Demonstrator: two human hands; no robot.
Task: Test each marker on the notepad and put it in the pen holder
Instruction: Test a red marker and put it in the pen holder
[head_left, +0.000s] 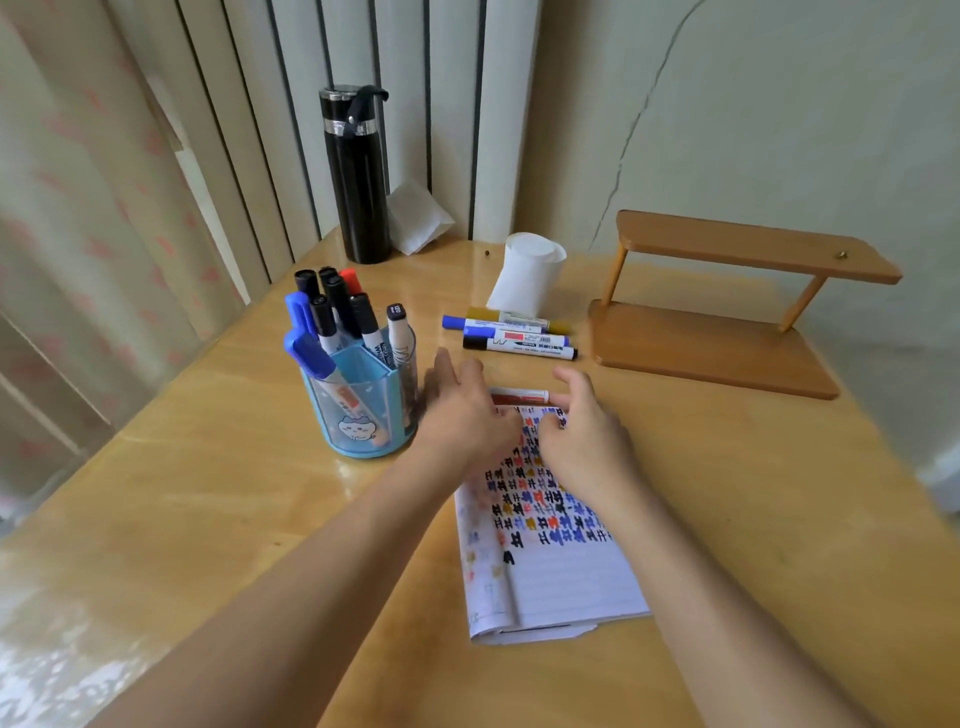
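Notepad lies nearest on the table, lined, with rows of small inked characters in black, blue, red and ochre. At its twelve o'clock edge lies a red marker, its label print unreadable. The left hand, blurred, reaches over the marker's left end with fingers straight and spread. The right hand curves at the other end with thumb and forefinger wide apart; whether it grips cannot be told. At ten o'clock stands the blue holder with a cartoon face, holding black, blue and red markers. At twelve o'clock three markers lie side by side, labels too small to read. Beyond are a white cup, a rack at two o'clock, and a black bottle at eleven.
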